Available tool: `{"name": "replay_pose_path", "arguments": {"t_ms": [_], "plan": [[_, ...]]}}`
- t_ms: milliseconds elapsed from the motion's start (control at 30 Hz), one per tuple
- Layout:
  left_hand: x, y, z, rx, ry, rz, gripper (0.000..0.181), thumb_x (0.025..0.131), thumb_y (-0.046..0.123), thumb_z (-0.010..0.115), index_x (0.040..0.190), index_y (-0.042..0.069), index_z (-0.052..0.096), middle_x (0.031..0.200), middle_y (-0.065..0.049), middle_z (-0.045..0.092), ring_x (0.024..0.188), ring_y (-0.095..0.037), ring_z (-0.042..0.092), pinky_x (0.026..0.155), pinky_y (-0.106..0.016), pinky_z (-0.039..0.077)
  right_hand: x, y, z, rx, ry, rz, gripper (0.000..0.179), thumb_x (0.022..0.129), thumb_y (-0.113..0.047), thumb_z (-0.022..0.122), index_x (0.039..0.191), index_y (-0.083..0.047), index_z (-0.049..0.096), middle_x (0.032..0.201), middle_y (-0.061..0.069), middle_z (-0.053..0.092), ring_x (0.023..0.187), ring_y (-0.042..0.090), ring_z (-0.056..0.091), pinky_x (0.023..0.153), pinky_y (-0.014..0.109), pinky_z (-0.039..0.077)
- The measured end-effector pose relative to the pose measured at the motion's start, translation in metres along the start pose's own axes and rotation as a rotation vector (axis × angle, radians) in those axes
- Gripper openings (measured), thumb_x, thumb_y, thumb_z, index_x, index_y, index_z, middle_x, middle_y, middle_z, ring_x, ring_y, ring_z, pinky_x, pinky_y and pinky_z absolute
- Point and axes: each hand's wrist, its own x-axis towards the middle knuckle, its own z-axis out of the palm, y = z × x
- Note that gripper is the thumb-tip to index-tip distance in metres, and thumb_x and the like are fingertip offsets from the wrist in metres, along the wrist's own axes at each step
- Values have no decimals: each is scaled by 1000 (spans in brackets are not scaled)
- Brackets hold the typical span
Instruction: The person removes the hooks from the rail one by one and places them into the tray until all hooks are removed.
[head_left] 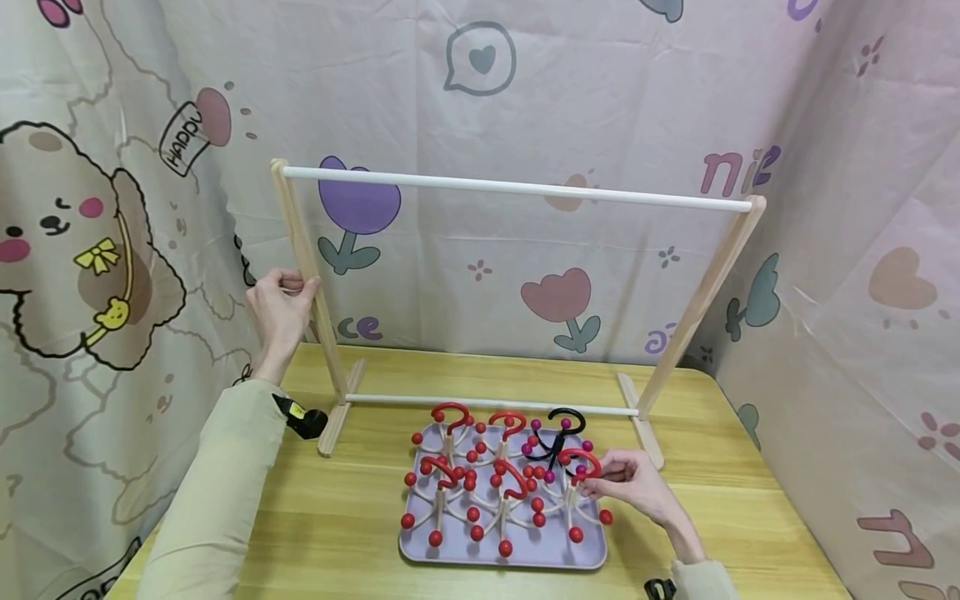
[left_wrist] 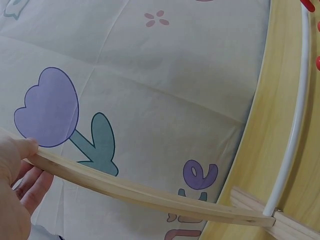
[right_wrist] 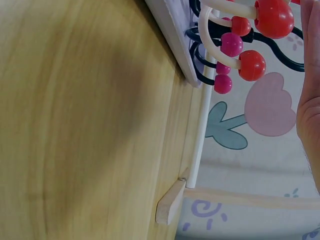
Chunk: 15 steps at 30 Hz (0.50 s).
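Note:
At the left of the head view my left hand (head_left: 280,315) holds the left wooden post (head_left: 322,325) of a hanging rack, about halfway up. In the left wrist view the thumb and fingers close around that post (left_wrist: 125,187). My right hand (head_left: 637,487) is at the front right of a lilac tray (head_left: 457,557). Its thumb and fingertips pinch a cream hanger with a red hook (head_left: 572,500) and ball-tipped arms, just below the hook. The fingertips are partly hidden. Similar red-hooked hangers (head_left: 505,504) and a black hanger (head_left: 557,446) with magenta balls stand on the tray.
The rack's white top bar (head_left: 517,188) runs high across the view, its lower bar (head_left: 487,405) behind the tray. A right post (head_left: 701,304) stands on a wooden foot (head_left: 641,421). All rests on a wooden table (head_left: 337,517) before a printed curtain (head_left: 465,125).

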Motion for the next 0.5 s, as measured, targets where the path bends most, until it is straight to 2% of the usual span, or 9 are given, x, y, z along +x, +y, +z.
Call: {"name": "replay_pose_path", "arguments": {"t_ms": [133, 233, 367, 500], "plan": [[1, 0, 0, 0, 7, 9, 27, 90, 20, 74, 101, -4, 72, 98, -25, 74, 60, 21, 38, 81, -23, 41, -1, -1, 0, -20, 11, 14, 10, 89, 11, 63, 95, 18, 59, 93, 15, 78, 82, 20, 78, 69, 48, 60], [1, -1, 0, -8, -1, 4, 27, 90, 20, 73, 102, -4, 71, 97, -25, 74, 60, 22, 39, 84, -25, 41, -2, -2, 0, -65, 19, 16, 7, 88, 11, 65, 93, 14, 61, 88, 11, 78, 75, 18, 77, 64, 44, 62], [2, -1, 0, -16, -5, 1, 28, 90, 19, 74, 102, -5, 71, 97, -25, 74, 60, 23, 39, 86, -25, 40, -3, -3, 1, -117, 25, 8, 4, 88, 11, 65, 89, 8, 63, 75, 20, 72, 64, 11, 71, 54, 37, 59], [2, -1, 0, -25, -5, 2, 27, 90, 18, 74, 102, -6, 70, 97, -25, 74, 60, 22, 39, 93, -32, 43, -3, -3, 0, -127, 16, -16, 4, 89, 10, 64, 87, 8, 61, 70, 30, 62, 61, 5, 67, 49, 35, 55]]}}
